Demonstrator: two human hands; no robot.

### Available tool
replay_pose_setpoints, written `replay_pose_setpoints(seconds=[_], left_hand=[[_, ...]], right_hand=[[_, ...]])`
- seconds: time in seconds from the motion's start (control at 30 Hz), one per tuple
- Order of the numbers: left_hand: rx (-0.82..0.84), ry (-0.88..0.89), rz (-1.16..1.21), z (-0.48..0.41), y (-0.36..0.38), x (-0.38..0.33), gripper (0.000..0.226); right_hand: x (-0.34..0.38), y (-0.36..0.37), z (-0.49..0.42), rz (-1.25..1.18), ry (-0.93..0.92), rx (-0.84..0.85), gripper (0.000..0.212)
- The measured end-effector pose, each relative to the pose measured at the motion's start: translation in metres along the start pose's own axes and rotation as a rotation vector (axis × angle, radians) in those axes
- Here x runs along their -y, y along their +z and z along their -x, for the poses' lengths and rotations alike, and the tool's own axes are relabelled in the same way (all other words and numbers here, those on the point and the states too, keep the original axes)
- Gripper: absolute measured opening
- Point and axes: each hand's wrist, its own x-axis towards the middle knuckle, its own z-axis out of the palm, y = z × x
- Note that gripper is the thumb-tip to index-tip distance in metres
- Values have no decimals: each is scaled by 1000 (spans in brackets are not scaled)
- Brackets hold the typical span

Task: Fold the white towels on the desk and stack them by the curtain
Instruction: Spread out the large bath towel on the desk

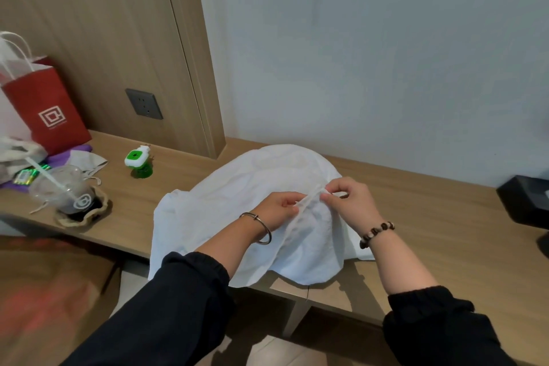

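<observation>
A white towel [237, 196] lies crumpled on the wooden desk [416, 217], its near part hanging over the front edge. My left hand [277, 208] and my right hand [350, 199] are close together over the towel's middle. Each pinches the same raised hem of the towel between thumb and fingers, lifting a thin ridge of cloth. No curtain is in view.
At the left of the desk stand a red paper bag [44, 107], a plastic cup with a straw [69, 193], a green plug-in device [136, 160] and small clutter. A black box [525, 202] sits at the right edge. A wall socket [144, 104] is on the wood panel.
</observation>
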Motion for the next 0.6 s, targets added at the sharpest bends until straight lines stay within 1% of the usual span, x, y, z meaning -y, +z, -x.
replay_pose_setpoints(seconds=[0.1,0.13,0.3,0.43,0.6], left_hand=[[16,-3,-3,2,1,0,39],[20,-3,-5,2,1,1,38],[52,9,-52,4,3,6,38],[46,66,-177,3,5,9,36],[26,77,-220,3,3,9,30]], right_hand=[[-3,4,0,-264,162,2,10],[-4,6,1,-293,194,-3,11],[-5,11,1,-286,253,-8,14],[-5,14,1,-322,269,-73,18],[-8,22,-2,-331,245,-136,24]])
